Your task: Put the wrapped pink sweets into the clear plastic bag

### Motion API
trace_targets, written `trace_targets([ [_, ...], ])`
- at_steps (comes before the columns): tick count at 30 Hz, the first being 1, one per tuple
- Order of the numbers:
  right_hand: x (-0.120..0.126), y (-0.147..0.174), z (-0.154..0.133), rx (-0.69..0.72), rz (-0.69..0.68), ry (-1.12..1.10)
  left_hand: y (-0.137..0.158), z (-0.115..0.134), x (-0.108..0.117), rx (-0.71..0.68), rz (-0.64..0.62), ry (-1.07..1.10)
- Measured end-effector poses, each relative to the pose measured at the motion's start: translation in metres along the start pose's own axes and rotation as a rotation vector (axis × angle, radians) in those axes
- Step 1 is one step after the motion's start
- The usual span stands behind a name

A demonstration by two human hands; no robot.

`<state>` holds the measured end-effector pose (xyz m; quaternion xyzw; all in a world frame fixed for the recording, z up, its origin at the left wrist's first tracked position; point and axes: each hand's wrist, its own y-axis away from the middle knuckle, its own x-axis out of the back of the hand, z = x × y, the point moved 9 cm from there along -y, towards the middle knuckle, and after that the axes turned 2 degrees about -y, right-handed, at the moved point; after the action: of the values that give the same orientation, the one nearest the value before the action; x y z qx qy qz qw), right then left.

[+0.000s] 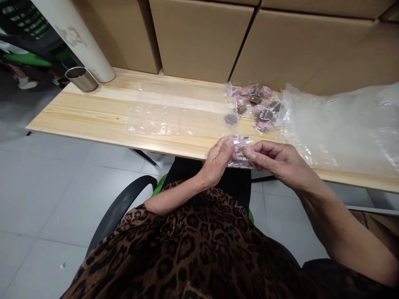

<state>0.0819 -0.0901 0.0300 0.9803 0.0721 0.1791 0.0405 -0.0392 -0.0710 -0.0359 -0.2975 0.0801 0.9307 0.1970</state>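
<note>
Small clear packet (239,153) w/ pink contents & dark print, crinkled, held at table (102,112) front edge. Left hand (218,162) curled, pinching its left end; right hand (274,160) pinching right end btwn thumb & fingers. Pile of similar packets (254,106) lies just behind, beside big plastic bag (343,124).

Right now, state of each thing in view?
Left hand: grip shut on small packet.
Right hand: grip shut on small packet.
Small packet: held at table edge, off the surface.
Packet pile: loose on table.
Big plastic bag: crumpled, lying flat.
Metal cup: upright.
</note>
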Motion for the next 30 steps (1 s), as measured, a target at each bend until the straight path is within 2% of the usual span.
trace_targets([
  [3,0.002,-0.005,0.008,0.002,0.014,-0.036,0.001,0.002,-0.002,-0.016,-0.073,-0.012],
  [5,0.013,-0.011,0.013,0.048,0.064,0.016,0.0,0.006,0.004,-0.019,-0.055,0.003],
  [7,0.031,-0.021,0.013,0.164,0.189,0.202,0.0,0.011,0.01,-0.006,-0.034,0.022],
  [9,0.041,-0.032,0.009,0.33,0.303,0.486,0.002,0.017,0.014,-0.008,-0.019,0.028],
  [12,0.029,-0.059,0.014,0.466,0.27,0.838,0.004,0.025,0.018,-0.049,0.01,0.02],
  [16,0.007,-0.102,0.026,0.409,0.134,0.981,0.004,0.023,0.018,-0.038,0.015,0.019],
  [20,0.0,-0.135,0.026,0.313,0.138,1.006,0.004,0.02,0.019,-0.013,0.023,0.038],
  [26,0.027,-0.158,0.029,0.215,0.194,1.123,0.004,0.02,0.018,0.018,0.026,0.068],
  [30,0.05,-0.155,0.031,0.285,0.265,1.169,0.003,0.018,0.018,0.025,0.009,0.09],
])
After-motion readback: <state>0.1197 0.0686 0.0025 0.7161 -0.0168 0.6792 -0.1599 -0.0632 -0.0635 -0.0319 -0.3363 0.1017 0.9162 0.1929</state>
